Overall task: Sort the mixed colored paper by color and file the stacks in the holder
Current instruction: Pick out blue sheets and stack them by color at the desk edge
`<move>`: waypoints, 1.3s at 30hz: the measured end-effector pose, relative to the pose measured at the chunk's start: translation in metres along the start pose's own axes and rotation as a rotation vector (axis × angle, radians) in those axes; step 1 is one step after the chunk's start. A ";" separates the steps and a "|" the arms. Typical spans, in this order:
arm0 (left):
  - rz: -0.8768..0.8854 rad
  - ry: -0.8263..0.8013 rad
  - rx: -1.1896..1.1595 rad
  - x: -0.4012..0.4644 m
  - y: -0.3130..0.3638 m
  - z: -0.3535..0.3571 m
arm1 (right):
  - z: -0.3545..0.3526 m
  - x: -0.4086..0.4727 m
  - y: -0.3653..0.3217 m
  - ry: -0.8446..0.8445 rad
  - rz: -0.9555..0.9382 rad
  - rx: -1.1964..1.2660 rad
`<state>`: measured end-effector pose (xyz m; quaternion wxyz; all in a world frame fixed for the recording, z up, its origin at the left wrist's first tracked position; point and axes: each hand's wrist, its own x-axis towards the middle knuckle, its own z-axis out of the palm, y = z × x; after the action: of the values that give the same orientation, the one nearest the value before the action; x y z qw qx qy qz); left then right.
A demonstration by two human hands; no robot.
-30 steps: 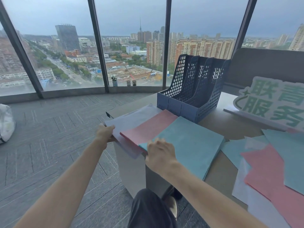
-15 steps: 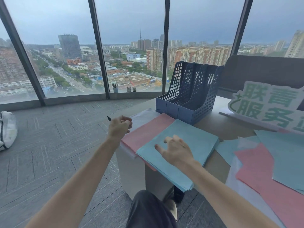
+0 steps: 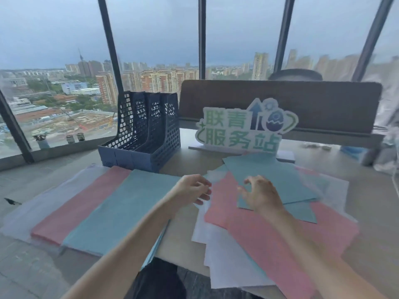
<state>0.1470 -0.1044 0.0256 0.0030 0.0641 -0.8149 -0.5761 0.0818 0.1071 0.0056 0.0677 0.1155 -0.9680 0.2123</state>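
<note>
We see both forearms bare from the bottom edge of the view up to the wrists, with no sleeve, watch, bracelet or ring showing on either. Our left hand [image 3: 192,190] and right hand [image 3: 260,194] wear no gloves. Low in the middle, between the arms, a knee shows in dark, nearly black trousers [image 3: 159,279] of a plain fabric, without any marking we can make out.

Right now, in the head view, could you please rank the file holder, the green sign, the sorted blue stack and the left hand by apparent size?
1. Sorted blue stack, though nearness flatters it
2. File holder and green sign: too alike to rank
3. Left hand
</note>
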 end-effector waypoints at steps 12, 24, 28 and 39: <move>-0.247 -0.035 -0.266 0.099 0.014 0.096 | -0.011 -0.001 0.115 0.069 0.251 -0.306; -0.348 -0.071 -0.400 0.130 0.016 0.115 | -0.013 0.008 0.127 0.054 0.312 -0.045; -0.329 -0.116 -0.386 0.129 0.012 0.126 | -0.014 0.005 0.134 0.118 0.298 0.132; 0.112 -0.213 -0.355 0.099 0.023 0.109 | -0.037 0.021 0.140 0.244 0.443 0.649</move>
<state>0.0379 -0.0050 0.0035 -0.0399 -0.0439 -0.6987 -0.7129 0.0296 0.2424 -0.0126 0.0949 -0.1066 -0.8371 0.5282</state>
